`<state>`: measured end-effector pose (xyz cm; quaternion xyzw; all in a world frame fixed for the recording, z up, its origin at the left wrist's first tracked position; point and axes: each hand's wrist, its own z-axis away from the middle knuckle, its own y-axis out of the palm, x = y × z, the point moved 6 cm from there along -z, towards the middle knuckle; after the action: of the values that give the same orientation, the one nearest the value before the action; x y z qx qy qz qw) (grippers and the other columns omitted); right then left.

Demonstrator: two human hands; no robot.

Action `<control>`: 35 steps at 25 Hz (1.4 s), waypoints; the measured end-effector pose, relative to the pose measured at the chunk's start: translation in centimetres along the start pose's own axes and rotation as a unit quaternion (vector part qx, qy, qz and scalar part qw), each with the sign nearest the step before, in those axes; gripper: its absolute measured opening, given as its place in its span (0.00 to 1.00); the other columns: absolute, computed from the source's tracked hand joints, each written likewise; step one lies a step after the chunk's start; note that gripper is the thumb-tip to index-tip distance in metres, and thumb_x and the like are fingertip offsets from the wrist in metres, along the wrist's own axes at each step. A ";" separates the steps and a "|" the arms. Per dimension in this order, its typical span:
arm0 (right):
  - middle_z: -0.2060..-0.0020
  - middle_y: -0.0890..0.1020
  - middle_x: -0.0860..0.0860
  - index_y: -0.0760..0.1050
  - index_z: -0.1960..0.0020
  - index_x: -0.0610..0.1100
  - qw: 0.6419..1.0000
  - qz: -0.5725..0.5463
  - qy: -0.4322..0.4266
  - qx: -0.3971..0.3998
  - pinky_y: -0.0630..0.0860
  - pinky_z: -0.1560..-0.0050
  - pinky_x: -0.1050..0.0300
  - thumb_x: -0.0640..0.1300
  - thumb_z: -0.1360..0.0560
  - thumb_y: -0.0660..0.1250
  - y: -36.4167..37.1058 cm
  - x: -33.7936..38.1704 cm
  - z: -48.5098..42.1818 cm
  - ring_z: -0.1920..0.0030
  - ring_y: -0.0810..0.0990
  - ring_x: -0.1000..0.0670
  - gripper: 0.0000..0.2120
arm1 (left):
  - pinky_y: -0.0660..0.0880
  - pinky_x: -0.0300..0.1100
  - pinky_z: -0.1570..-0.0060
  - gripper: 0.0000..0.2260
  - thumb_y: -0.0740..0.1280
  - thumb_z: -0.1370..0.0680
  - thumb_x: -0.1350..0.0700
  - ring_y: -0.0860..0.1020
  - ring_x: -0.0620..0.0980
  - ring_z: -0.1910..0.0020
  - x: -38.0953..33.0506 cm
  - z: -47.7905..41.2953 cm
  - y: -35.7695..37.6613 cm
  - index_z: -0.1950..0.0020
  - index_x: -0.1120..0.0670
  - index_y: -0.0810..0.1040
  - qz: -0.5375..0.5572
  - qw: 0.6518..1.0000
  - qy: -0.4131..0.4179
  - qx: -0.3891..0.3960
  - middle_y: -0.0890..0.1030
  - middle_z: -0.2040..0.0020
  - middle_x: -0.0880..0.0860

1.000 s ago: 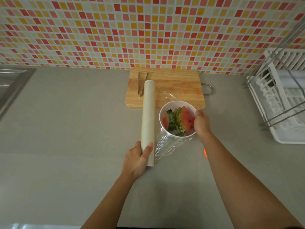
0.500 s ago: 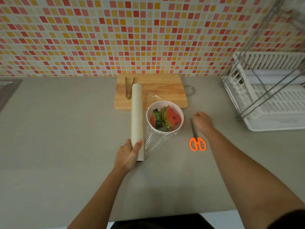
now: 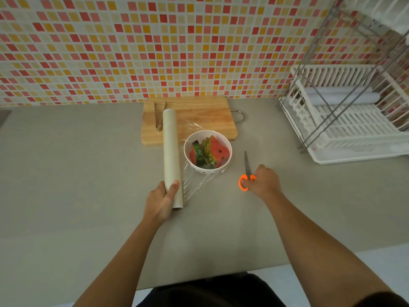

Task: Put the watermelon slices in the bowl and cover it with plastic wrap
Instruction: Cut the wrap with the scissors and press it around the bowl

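Note:
A white bowl stands on the grey counter and holds several watermelon slices on edge. A sheet of clear wrap runs from the plastic wrap roll over and around the bowl. My left hand grips the near end of that roll, which lies just left of the bowl. My right hand closes over the orange handles of the scissors, which lie flat to the right of the bowl with the blades pointing away from me.
A wooden cutting board with metal tongs on it sits behind the bowl against the tiled wall. A white dish rack with a metal frame occupies the right side. The counter's front edge is close to my body.
My right hand left the bowl's rim, moved right to the scissors and closed on their handles. My left hand kept its hold on the roll.

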<state>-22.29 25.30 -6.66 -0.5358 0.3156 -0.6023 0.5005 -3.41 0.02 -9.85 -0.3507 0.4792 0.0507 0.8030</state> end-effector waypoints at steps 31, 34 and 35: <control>0.64 0.78 0.52 0.73 0.48 0.39 0.839 -0.510 0.006 0.190 0.71 0.62 0.71 0.49 0.29 0.71 10.1 5.9 15.5 0.66 0.77 0.63 0.16 | 0.74 0.50 0.46 0.24 0.59 0.24 0.39 0.78 0.59 0.47 -0.8 0.9 -0.8 0.44 0.57 0.77 0.055 0.997 -0.057 -0.003 0.80 0.45 0.59; 0.69 0.77 0.56 0.74 0.52 0.40 0.845 -0.492 0.009 0.212 0.69 0.63 0.73 0.53 0.30 0.70 11.1 5.0 17.1 0.67 0.76 0.64 0.17 | 0.72 0.45 0.54 0.20 0.60 0.24 0.39 0.77 0.57 0.50 -1.0 1.2 -0.8 0.47 0.55 0.77 0.057 0.997 -0.060 0.001 0.79 0.48 0.58; 0.70 0.77 0.57 0.74 0.53 0.41 0.851 -0.478 0.006 0.217 0.69 0.64 0.73 0.57 0.31 0.70 11.3 4.8 17.5 0.67 0.76 0.65 0.19 | 0.74 0.47 0.53 0.20 0.60 0.24 0.39 0.78 0.57 0.51 -1.1 1.3 -0.9 0.48 0.54 0.77 0.064 0.996 -0.061 -0.001 0.79 0.48 0.58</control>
<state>-2.09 20.13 -11.43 -0.4947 -0.1152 -0.8236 0.2525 -2.68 0.44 -8.16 -0.3160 0.4506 0.1236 0.8257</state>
